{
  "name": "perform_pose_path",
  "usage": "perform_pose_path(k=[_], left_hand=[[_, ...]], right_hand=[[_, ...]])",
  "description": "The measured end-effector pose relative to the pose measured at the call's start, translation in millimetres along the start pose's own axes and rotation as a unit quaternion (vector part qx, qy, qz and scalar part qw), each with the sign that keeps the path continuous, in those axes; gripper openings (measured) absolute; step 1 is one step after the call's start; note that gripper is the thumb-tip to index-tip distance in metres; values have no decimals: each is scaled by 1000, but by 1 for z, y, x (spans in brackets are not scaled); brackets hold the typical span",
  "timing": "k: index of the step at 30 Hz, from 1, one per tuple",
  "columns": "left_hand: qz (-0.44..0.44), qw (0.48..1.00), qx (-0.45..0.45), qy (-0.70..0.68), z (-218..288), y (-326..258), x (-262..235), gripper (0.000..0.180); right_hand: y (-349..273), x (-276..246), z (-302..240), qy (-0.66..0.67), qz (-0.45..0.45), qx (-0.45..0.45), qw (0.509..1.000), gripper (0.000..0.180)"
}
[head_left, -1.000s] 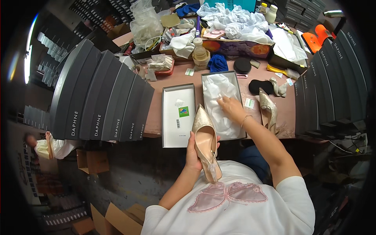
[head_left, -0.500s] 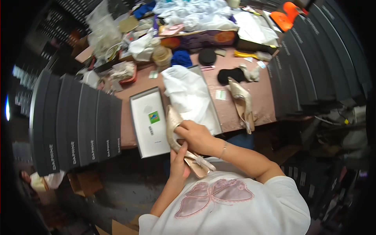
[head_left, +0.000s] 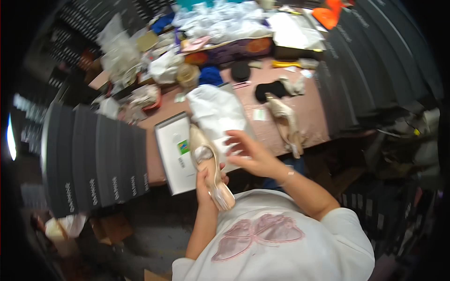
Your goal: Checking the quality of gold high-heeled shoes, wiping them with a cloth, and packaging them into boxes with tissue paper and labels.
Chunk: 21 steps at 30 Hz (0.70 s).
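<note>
In the head view, my left hand (head_left: 204, 183) grasps a pale gold pointed shoe (head_left: 210, 166) around its middle, thumb on one side and fingers on the other. The shoe sits in front of the near edge of the pink table (head_left: 307, 112), toe aimed at the far edge and reaching over the white lid (head_left: 171, 136), heel end down toward my shirt. A shiny crumpled wad (head_left: 203, 153) fills its toe opening. My right hand (head_left: 248, 152) is released, fingers spread and a little curled, just beside the shoe; blur softens it.

Beyond that hand, white tissue (head_left: 215, 107) fills the grey box (head_left: 228, 88), right beside the lid. The second shoe (head_left: 283, 119) lies further right, its heel at the table's near edge, with a black pad (head_left: 269, 91) close behind its toe. Dark grey boxes (head_left: 93, 159) stand along the table's left edge, and another row (head_left: 365, 70) lines its right edge. A purple carton (head_left: 225, 54) of crumpled white paper (head_left: 220, 21) stands toward the far edge.
</note>
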<state>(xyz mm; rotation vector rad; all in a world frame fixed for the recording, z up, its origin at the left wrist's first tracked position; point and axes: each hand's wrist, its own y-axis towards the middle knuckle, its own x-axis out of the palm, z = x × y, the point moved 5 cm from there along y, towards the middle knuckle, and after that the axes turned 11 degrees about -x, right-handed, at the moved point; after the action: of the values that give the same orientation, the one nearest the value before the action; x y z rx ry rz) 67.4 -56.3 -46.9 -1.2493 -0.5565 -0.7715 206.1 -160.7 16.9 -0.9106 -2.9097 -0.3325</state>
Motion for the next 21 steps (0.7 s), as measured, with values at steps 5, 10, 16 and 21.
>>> perform_pose_path(k=[5,10,16,21], left_hand=[[-198,964,-78,-157,21,17,-5,56],[-330,911,-168,-183,18,3,30,71],[-441,843,-213,-223,9,7,35,80],[-476,806,-242,-257,4,12,30,80]], right_hand=[[-43,19,-2,8,-136,51,989,62],[-40,64,-20,-79,-136,-43,987,25],[-40,67,-26,-112,-177,-97,973,26],[-41,71,-26,-103,-179,-70,976,27]])
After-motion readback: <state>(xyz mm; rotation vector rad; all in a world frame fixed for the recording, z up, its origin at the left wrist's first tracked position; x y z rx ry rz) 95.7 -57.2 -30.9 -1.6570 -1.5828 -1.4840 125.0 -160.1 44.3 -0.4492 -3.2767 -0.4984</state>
